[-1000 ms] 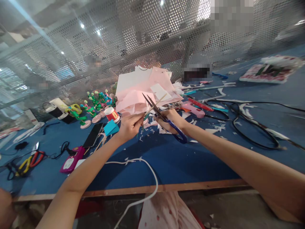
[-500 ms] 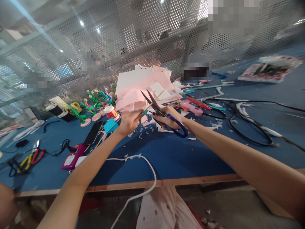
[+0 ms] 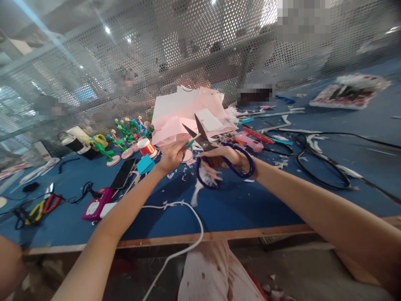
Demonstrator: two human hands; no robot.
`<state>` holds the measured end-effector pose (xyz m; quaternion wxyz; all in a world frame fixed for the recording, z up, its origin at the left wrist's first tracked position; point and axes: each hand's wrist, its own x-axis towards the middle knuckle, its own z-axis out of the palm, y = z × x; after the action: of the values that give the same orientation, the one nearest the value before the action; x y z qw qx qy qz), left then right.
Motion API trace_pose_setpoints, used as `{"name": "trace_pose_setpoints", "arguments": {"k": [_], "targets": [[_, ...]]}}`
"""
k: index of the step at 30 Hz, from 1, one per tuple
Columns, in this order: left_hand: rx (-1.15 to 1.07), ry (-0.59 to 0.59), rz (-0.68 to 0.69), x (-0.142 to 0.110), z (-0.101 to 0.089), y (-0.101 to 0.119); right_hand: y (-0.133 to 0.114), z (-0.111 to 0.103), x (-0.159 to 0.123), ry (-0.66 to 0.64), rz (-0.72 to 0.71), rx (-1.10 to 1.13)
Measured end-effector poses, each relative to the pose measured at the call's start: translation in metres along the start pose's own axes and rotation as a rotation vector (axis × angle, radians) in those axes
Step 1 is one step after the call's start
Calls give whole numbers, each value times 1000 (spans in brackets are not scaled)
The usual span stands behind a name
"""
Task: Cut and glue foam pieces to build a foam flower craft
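My left hand (image 3: pixel 171 158) is closed around a thin pale stick (image 3: pixel 196 138) with a teal-green part beside the fingers. The stick's pale end points up and to the right, close to the scissor blades. In my right hand (image 3: pixel 227 155) are large scissors (image 3: pixel 205 142) with dark blades and blue loop handles. Their blades stand apart, tips toward the paper at the back. Below the right hand, white and pinkish scraps (image 3: pixel 211 173) show through the lower handle loop. A round pale pink disc (image 3: pixel 188 155) lies just behind the left hand, partly hidden.
Pink and white sheets (image 3: pixel 175 108) lie at the back. Green craft plants (image 3: pixel 125 129) on pink bases and a red-white paper cup (image 3: pixel 146 148) stand left. Nearby are a phone (image 3: pixel 123 173), pliers (image 3: pixel 52 203), a purple device (image 3: pixel 97 205), a pink glue gun (image 3: pixel 249 141) and black cable (image 3: pixel 328 184).
The scissor blades have spread wider and the handles have opened. The pale part of the stick shows much shorter than before. Scraps now show below my right hand.
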<state>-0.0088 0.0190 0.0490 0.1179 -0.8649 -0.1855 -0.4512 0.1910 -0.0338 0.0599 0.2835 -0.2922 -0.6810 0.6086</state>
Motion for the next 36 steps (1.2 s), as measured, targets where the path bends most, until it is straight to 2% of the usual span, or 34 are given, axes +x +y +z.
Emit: {"name": "trace_pose_setpoints", "arguments": {"k": [1, 4, 6, 10, 12, 14, 20, 24, 27, 29, 32, 34, 36], "targets": [[-10, -1, -24, -1, 0, 0, 1, 1, 1, -54, 0, 58], [-48, -32, -131, -2, 2, -1, 9, -2, 8, 99, -30, 73], [-116, -49, -215, -2, 4, 0, 14, -5, 12, 142, -21, 47], [-365, -116, -477, 1, 6, 8, 14, -10, 13, 358, -87, -240], [-501, -128, -571, 3, 6, 12, 11, -9, 11, 406, -100, -358], [-597, -116, -632, 4, 5, 16, 7, -7, 9, 443, -90, -452], [-735, -69, -782, 7, 8, 24, 7, -4, 14, 724, 49, -926], [-757, -84, -867, 12, 8, 30, 13, -5, 17, 817, 230, -1171], [-655, -131, -896, 15, 3, 33, 14, -4, 16, 843, 315, -1249], [-528, -150, -832, 13, -2, 35, 11, -4, 15, 852, 321, -1248], [-372, -166, -689, 6, -5, 37, 4, -10, 10, 883, 258, -1150], [-388, -183, -705, 1, -3, 37, 0, -17, 7, 881, 222, -1121], [-494, -186, -806, -2, -1, 35, -2, -24, 4, 896, 229, -1152]]}}
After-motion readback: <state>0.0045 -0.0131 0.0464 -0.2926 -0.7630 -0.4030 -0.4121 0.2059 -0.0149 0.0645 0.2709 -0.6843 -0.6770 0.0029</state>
